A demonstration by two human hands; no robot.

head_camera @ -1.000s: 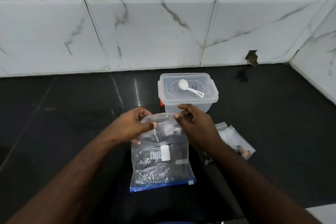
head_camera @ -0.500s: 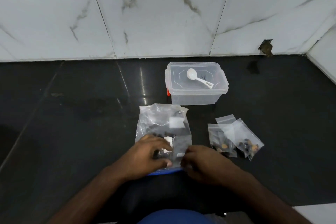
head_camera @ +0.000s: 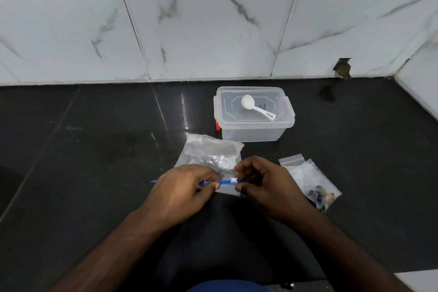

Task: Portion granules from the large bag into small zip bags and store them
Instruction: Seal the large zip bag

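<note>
While the large bag [head_camera: 211, 156] lies limp just in front of the lidded box [head_camera: 253, 130], I see my left hand [head_camera: 182, 193] pinching its blue zip strip [head_camera: 220, 182] and my right hand [head_camera: 265, 184] pinching the white slider [head_camera: 233, 180]. Thin, slippery film, probably light; the stiffer zip edge looks the safest hold.

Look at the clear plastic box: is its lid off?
No. The lid sits closed on the clear box, with the white scoop lying on top.
</note>
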